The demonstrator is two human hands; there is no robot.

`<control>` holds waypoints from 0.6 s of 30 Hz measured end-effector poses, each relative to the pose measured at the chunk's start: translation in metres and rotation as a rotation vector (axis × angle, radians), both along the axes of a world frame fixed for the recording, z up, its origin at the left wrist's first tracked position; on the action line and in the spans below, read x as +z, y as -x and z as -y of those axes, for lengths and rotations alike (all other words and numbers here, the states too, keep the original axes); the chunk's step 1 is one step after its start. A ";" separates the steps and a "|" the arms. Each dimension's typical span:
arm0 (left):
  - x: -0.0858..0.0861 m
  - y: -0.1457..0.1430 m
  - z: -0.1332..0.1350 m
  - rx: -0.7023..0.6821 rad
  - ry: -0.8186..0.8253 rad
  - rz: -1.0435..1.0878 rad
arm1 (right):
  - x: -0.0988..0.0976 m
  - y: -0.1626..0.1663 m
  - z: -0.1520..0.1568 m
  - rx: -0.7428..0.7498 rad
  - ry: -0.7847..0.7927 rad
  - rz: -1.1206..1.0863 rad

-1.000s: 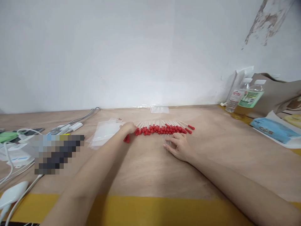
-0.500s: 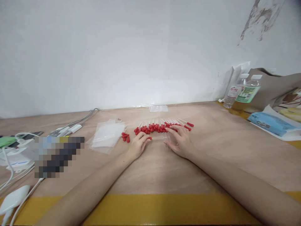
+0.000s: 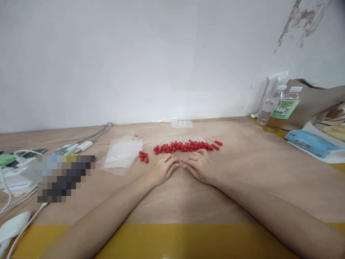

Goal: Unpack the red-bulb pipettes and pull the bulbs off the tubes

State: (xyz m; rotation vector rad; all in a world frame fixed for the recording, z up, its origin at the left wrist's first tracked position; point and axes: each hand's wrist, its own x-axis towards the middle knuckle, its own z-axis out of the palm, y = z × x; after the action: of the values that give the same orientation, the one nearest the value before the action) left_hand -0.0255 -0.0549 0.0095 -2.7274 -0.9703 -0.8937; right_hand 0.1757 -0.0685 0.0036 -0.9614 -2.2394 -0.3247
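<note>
At the middle of the desk (image 3: 172,205): the two hands lie low, fingertips nearly meeting.
Left hand (image 3: 164,168): thumb and fingers pinched narrow on the red end of a dropper (image 3: 176,162), mostly hidden by the fingers.
Right hand (image 3: 199,166): fingers bent, tips just beside the dropper's clear part; whether they grip it I cannot tell.
Clear tubes (image 3: 188,154): at the right hand's fingers, partly covered.
Row of droppers (image 3: 185,146): just beyond the hands, red bulbs toward the person, pale stems fanned toward the wall (image 3: 151,64).
Red cluster (image 3: 146,157): a few bulbs left of the row, apart from it.
Plastic bags (image 3: 122,154): a flat, overlapping pile beside the cluster.
Flat packet (image 3: 182,124): near the wall, behind the row.
Far left: white charger (image 3: 20,180) and cables (image 3: 93,135).
Far right: two bottles, one green-labelled (image 3: 285,108), and a blue tissue pack (image 3: 309,144).
</note>
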 end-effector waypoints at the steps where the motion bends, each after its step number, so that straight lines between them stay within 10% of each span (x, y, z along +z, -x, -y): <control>1: 0.001 -0.001 0.000 0.000 0.007 -0.012 | 0.000 0.001 0.000 0.007 0.009 0.002; 18: 0.020 -0.001 0.011 -0.042 0.022 -0.250 | 0.003 -0.006 0.007 0.164 -0.114 -0.016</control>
State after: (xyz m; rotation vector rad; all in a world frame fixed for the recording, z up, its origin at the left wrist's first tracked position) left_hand -0.0245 -0.0662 0.0297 -2.7991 -0.8814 -0.5323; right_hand 0.1817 -0.0750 0.0069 -0.7137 -2.2420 -0.3645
